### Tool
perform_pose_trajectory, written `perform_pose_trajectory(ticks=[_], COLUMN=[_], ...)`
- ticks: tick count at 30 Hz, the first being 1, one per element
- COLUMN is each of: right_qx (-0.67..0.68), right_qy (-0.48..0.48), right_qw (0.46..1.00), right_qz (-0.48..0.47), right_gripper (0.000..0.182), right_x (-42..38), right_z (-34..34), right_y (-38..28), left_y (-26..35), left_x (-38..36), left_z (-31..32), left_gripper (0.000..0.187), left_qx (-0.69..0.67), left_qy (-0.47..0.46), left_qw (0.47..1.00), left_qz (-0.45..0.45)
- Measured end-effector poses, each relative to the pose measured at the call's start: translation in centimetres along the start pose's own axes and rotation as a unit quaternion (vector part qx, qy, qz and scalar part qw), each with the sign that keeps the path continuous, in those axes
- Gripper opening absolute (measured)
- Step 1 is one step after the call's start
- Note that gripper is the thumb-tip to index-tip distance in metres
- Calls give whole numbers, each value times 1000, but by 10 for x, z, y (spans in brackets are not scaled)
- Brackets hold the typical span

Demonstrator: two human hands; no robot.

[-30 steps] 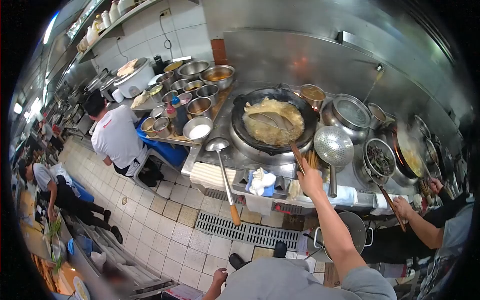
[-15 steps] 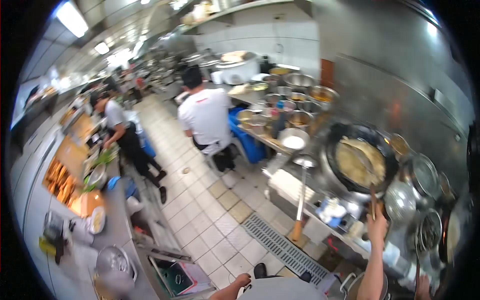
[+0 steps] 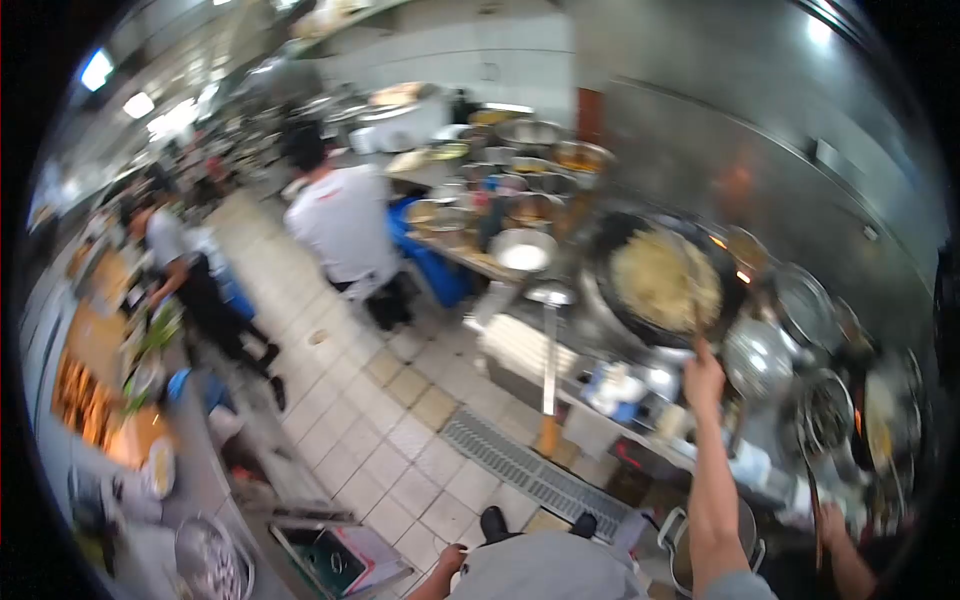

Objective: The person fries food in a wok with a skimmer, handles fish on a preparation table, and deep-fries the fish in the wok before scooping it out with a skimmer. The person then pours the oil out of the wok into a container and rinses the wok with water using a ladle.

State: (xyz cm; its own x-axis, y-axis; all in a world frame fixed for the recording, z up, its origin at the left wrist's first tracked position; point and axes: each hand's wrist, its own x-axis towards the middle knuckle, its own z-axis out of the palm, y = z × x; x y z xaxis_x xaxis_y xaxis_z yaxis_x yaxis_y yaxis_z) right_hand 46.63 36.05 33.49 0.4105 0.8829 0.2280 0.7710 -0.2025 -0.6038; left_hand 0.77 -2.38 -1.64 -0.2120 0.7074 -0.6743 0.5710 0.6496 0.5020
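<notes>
My right hand (image 3: 704,378) is closed around the wooden handle of a wok spatula (image 3: 697,318), at arm's length. The spatula's head is partly buried in a pale yellow mass of food (image 3: 655,275), too blurred to name, inside a large dark wok (image 3: 600,290). Small flames show at the wok's right rim. Low beside my body, my left hand (image 3: 455,557) is curled closed; whether anything is in it I cannot make out. A ladle (image 3: 549,355) with a wooden grip lies left of the wok, its handle jutting over the counter edge.
Beyond the wok stand several metal bowls (image 3: 532,205). Strainers (image 3: 757,358) lie to its right. At far right, another person's hand (image 3: 832,522) holds a long handle near a second wok. One person (image 3: 345,225) sits ahead; another stands left. A floor drain (image 3: 530,485) crosses the tiles.
My view has swung right, so the kitchen sits further left in the picture. The food has shifted in the wok under the spatula, and flames now show at the rim.
</notes>
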Motion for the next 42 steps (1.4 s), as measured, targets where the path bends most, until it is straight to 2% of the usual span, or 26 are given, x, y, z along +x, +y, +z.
perform_pose_trajectory(ticks=[1, 2, 4, 6, 8, 12, 15, 17, 20, 22, 25, 29, 32, 35, 36, 38, 39, 42], right_qx=[-4, 16, -22, -33, -47, -76, -104, -115, -198, -215, -232, -143, -38, 55, 87, 124, 143, 162], right_qy=[14, -7, 7, -22, -40, -1, -16, -30, -59, -62, -72, -73, -61, -31, -25, -10, -9, 1], right_qw=[1000, 1000, 999, 999, 998, 997, 994, 993, 975, 972, 968, 987, 997, 998, 996, 991, 988, 985], right_qz=[-25, -3, -48, -29, -15, 2, -14, -20, -76, -73, -66, -26, 8, 30, 26, 45, 50, 55], right_gripper=[46, 45, 45, 48, 50, 50, 49, 49, 51, 51, 51, 50, 51, 53, 52, 51, 50, 51], right_x=[5, 6, 23, 33, 43, 55, 57, 61, 74, 67, 47, 39, 27, 29, 25, -3, -10, -36], right_z=[1, -10, -10, -26, -33, -43, -59, -63, -51, -53, -69, -93, -109, -74, -67, -73, -70, -77], right_y=[7, -5, 2, -12, -14, -5, -17, -20, 3, 12, 7, 15, 10, 43, 48, 30, 36, 52], left_y=[6, 5, -4, -13, -18, 12, 20, 33, 38, 29, 28, 26, 6, 8, 19, 45, 55, 73], left_x=[-14, -16, -17, -16, -12, -14, -4, -6, 0, 13, 18, 19, 35, 42, 39, 34, 35, 34], left_z=[-7, -5, -5, -4, 0, -6, -9, -14, -19, -13, -13, -12, -7, -15, -20, -31, -33, -43], left_gripper=[33, 31, 31, 31, 30, 29, 30, 31, 33, 35, 35, 32, 32, 31, 31, 34, 34, 42], left_qx=[19, -24, 36, 77, -95, -25, -25, -34, -4, 47, 42, 43, 33, 68, 74, 38, 45, -45], left_qy=[15, -11, -33, -28, -49, -7, -27, -50, -65, -21, -11, -47, -73, -87, -92, -110, -119, -131], left_qw=[999, 999, 998, 994, 994, 998, 996, 996, 998, 994, 992, 996, 994, 985, 984, 991, 990, 985], left_qz=[46, -28, 29, 75, 38, 54, 84, 63, 22, 95, 121, 63, 77, 131, 135, 62, 67, 103])
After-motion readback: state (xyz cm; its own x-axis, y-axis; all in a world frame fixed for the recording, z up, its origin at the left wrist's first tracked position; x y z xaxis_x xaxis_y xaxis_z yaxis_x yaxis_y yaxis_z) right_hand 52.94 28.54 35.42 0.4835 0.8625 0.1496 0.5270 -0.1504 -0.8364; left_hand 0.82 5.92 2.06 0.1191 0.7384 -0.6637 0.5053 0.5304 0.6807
